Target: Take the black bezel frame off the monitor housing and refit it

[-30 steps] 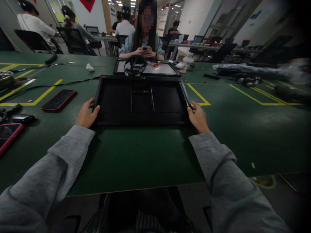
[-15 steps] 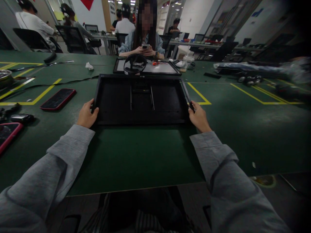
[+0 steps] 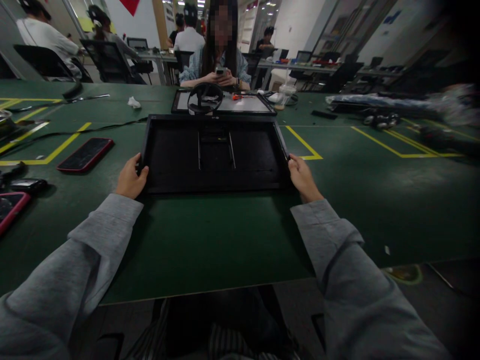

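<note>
A wide black monitor back shell (image 3: 213,152) lies flat on the green table (image 3: 210,240) in front of me, hollow side up. My left hand (image 3: 129,179) grips its left edge near the front corner, fingers curled over the rim. My right hand (image 3: 302,177) grips the right edge in the same way. Both arms wear grey sleeves.
Beyond the shell lie a flat panel (image 3: 225,104) and a black ring-shaped stand (image 3: 205,97). A person (image 3: 219,50) sits opposite with a phone. A red-cased phone (image 3: 85,154) lies to the left, another phone (image 3: 9,210) at the far left. Yellow lines mark the table.
Both hands stay on the shell's side edges; the shell and hands have shifted slightly left in view. Nothing was let go.
</note>
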`<move>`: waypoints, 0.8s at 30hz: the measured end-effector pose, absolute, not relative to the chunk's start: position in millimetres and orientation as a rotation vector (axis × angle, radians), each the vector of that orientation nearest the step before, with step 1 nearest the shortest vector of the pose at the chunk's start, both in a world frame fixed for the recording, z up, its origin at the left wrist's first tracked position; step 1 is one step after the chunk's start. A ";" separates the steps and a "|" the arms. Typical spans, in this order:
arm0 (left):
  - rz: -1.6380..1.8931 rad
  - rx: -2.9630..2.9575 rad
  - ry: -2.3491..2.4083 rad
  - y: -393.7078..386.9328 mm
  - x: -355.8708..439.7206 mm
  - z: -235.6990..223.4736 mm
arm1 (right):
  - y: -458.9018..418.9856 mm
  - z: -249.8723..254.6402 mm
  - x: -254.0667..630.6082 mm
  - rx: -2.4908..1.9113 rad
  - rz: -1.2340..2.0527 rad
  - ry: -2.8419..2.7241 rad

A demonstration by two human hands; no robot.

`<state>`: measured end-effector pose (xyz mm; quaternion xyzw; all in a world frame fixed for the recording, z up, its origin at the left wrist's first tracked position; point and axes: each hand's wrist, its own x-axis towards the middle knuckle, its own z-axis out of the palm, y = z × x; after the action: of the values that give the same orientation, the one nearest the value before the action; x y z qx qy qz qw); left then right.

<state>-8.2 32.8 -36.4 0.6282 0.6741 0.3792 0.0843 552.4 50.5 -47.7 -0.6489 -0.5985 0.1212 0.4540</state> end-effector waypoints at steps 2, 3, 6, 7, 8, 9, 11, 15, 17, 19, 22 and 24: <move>1.120 1.883 2.017 32.4 -8.1 -35.8 | 50.6 -47.1 554.9 -1.570 0.369 -1.429; 1.122 1.883 2.019 32.3 -7.9 -35.6 | 50.1 -46.5 555.7 -1.556 0.398 -1.415; 1.145 1.866 2.022 31.9 -7.0 -35.7 | 46.8 -43.0 555.5 -1.542 0.447 -1.424; 1.150 1.860 2.024 31.6 -6.5 -35.6 | 45.6 -41.6 554.7 -1.546 0.446 -1.438; 1.150 1.857 2.028 31.2 -6.0 -35.3 | 44.4 -40.2 553.5 -1.550 0.443 -1.451; 1.148 1.856 2.033 30.8 -5.4 -34.9 | 43.4 -39.1 552.4 -1.553 0.441 -1.458; 1.145 1.848 2.041 29.9 -4.0 -33.3 | 42.4 -38.0 550.5 -1.549 0.462 -1.446; 1.132 1.825 2.049 28.4 -1.3 -29.6 | 45.0 -41.3 550.9 -1.513 0.531 -1.469; 1.102 1.848 2.066 27.8 -0.2 -28.4 | 47.7 -43.8 551.7 -1.515 0.498 -1.505; 1.100 1.894 2.081 27.1 0.3 -27.6 | 49.4 -44.8 550.9 -1.532 0.429 -1.515; 1.177 1.966 2.087 25.6 -0.8 -26.2 | 48.1 -42.4 545.7 -1.559 0.304 -1.537; 1.244 1.994 2.087 25.1 -2.6 -25.1 | 45.4 -39.6 541.4 -1.565 0.229 -1.563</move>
<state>-2.6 25.1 -25.1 0.6344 0.6640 0.3958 -0.0005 541.4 45.4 -39.6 -0.6309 -0.6303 0.0923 0.4429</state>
